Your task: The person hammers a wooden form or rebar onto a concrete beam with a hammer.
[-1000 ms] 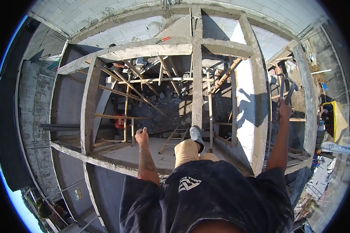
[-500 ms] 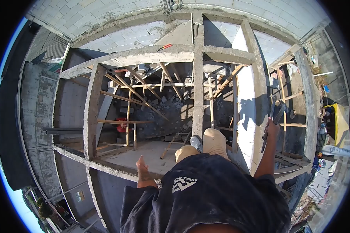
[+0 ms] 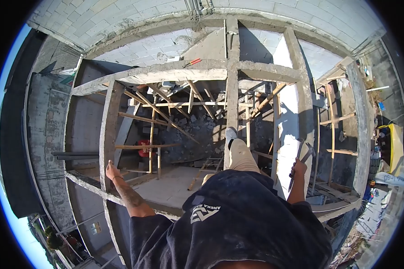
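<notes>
My right hand is closed around dark tools at the right, a hammer and what looks like a second curved tool beside it. My left hand is stretched out to the left, beside a concrete beam; its fingers look apart and nothing shows in them. Below me one foot in a grey shoe stands on the narrow middle concrete beam.
Red-handled pliers or cutters lie on the cross beam ahead. Bamboo poles cross the deep opening, with rubble at its bottom. A person in red is below at left. Grey pipes jut from the left.
My left arm has swung out to the left. My right hand has drawn slightly inward with the tools. One foot has stepped forward along the middle beam.
</notes>
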Demonstrator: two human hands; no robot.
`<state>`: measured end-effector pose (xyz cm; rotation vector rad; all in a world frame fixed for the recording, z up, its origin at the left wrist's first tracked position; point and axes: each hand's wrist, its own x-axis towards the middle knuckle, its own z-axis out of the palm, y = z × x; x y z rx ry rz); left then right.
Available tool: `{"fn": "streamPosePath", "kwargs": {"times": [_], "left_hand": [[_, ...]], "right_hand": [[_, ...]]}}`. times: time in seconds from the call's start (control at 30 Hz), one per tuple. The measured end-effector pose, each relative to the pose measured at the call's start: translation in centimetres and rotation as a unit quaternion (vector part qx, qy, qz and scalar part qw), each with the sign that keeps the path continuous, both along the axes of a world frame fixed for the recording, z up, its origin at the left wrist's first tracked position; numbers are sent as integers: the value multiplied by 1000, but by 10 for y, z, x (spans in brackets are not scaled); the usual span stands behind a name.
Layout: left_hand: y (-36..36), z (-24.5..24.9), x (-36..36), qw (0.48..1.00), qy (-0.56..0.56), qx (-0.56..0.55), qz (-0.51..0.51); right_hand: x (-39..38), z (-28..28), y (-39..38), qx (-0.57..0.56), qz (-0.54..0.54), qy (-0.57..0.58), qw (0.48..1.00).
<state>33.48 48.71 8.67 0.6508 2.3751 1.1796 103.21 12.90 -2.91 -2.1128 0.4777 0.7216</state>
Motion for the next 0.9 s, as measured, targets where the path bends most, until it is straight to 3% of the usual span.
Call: {"fn": "streamPosePath", "kwargs": {"times": [0.07,0.13,0.23,0.4,0.47,0.53,0.6,0.67,0.73,0.8,0.9], "left_hand": [[49,4,31,996,-28,33,-74],[103,-11,66,986,54,95,-123],[138,11,166,986,-22,53,-157],[139,-51,252,972,-98,-82,-195],[127,-88,238,962,-196,-114,-152],[97,-89,228,952,-279,-119,-39],[76,-96,186,942,-307,-133,34],[68,-101,138,948,-268,-144,93],[76,-75,120,951,-200,-126,197],[92,-43,100,946,-235,-33,220],[141,-3,83,957,-194,88,197]], "right_hand": [[14,14,34,40,-17,7,999],[25,39,62,50,-29,-5,998],[71,63,94,99,-34,-65,992],[135,130,152,160,-40,-184,969],[154,148,171,180,-43,-194,963],[164,175,193,193,-50,-216,956],[176,184,206,207,-54,-236,948],[199,188,214,212,-26,-256,943],[202,197,233,227,-1,-274,935],[205,198,252,196,19,-268,943],[213,181,287,166,33,-281,945]]}}
